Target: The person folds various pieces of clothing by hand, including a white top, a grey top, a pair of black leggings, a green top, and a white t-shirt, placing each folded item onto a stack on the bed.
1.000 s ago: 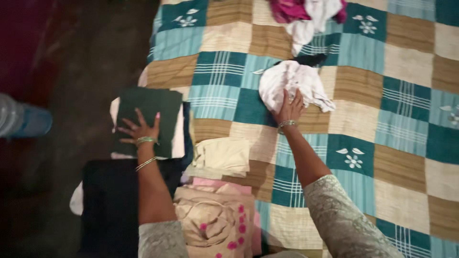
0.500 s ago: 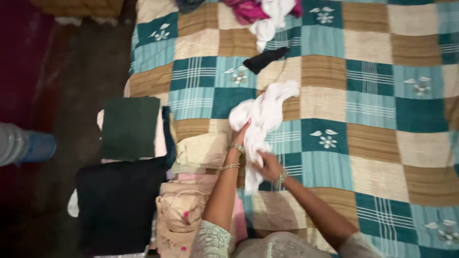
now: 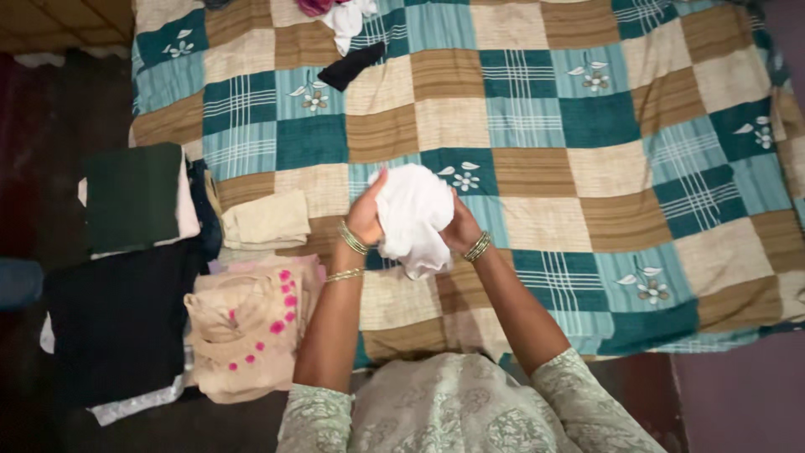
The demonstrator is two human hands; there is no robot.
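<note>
White cloth (image 3: 412, 216) now lifted, bunched between both hands: left (image 3: 366, 214), right (image 3: 460, 228).

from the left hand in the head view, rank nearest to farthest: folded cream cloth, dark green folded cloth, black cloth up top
1. folded cream cloth, just left of the left hand.
2. black cloth, up the bedspread, above the hand.
3. dark green folded cloth, far left, off the bedspread's edge.
</note>
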